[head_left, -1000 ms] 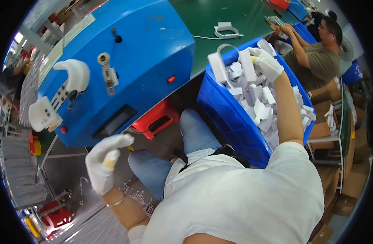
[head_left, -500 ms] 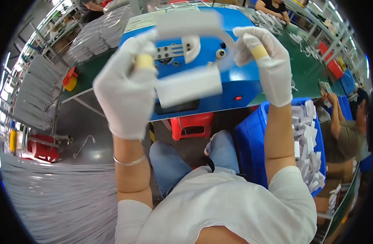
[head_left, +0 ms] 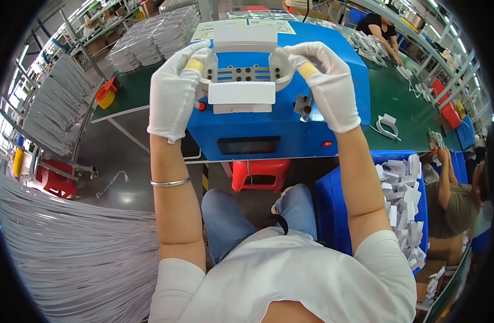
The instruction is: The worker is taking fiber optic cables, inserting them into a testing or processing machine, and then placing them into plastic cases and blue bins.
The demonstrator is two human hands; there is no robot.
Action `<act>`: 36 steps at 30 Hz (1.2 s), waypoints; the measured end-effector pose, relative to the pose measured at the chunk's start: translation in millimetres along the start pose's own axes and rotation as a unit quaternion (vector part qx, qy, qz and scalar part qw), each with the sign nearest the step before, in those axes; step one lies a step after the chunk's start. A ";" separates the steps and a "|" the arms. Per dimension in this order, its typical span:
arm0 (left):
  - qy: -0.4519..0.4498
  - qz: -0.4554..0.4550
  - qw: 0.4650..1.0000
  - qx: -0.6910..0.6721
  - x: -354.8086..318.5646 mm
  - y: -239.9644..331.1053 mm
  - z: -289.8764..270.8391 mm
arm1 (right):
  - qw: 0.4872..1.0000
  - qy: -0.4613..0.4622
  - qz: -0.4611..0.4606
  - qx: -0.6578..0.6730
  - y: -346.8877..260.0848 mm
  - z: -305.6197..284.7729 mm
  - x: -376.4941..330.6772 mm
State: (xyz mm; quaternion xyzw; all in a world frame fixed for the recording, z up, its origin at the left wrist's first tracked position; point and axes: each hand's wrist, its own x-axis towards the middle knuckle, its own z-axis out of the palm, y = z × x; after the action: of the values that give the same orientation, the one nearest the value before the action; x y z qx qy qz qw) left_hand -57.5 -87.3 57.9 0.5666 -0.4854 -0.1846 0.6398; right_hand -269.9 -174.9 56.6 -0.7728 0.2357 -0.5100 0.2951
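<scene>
Both my hands wear white gloves with yellow bands on the thumbs. Between them is a white plastic band-like piece (head_left: 242, 93) with two wide flat panels, one far and one near, over a blue machine (head_left: 306, 129). My left hand (head_left: 174, 89) closes on its left side, its fingertips partly hidden. My right hand (head_left: 333, 89) pinches at the right side, thumb and fingers curled together. Between the two panels shows a slotted metal fixture (head_left: 244, 74) with bolts. White curved parts flank the fixture; where they end and the held piece begins is hard to tell.
A blue bin (head_left: 333, 202) of white plastic pieces stands at my right. A loose white band (head_left: 387, 126) lies on the green table (head_left: 403, 102). Bagged stacks (head_left: 155, 40) and an orange-yellow tape dispenser (head_left: 107, 94) are left. Grey strips (head_left: 74, 247) hang near-left. Co-workers sit at right.
The white piece, blurred and tilted in motion before, is now level over the fixture. My right hand has come down and in toward it. The view has shifted slightly.
</scene>
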 end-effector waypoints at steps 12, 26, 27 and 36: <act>-0.066 -0.152 0.959 -0.228 -49.4 -37.7 32.5 | 0.992 -0.123 -0.030 -0.024 -8.9 13.3 48.6; 0.591 0.194 0.720 0.307 -86.8 -50.5 -166.4 | 0.963 -0.033 -0.103 -0.247 -22.8 -11.5 11.9; 0.614 0.106 0.779 0.069 -94.2 -34.3 -179.4 | 0.964 -0.032 -0.100 -0.244 -23.4 -16.2 8.6; 0.592 -0.054 0.670 0.445 -97.0 -12.5 -270.8 | 0.998 -0.029 -0.053 -0.019 -34.9 6.8 -12.3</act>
State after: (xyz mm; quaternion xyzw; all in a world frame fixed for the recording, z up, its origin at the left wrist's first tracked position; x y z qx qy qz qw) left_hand 126.7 133.2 37.3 0.7997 0.0016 0.3930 0.4539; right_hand -265.9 -140.3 70.8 -0.8043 0.1951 -0.4976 0.2597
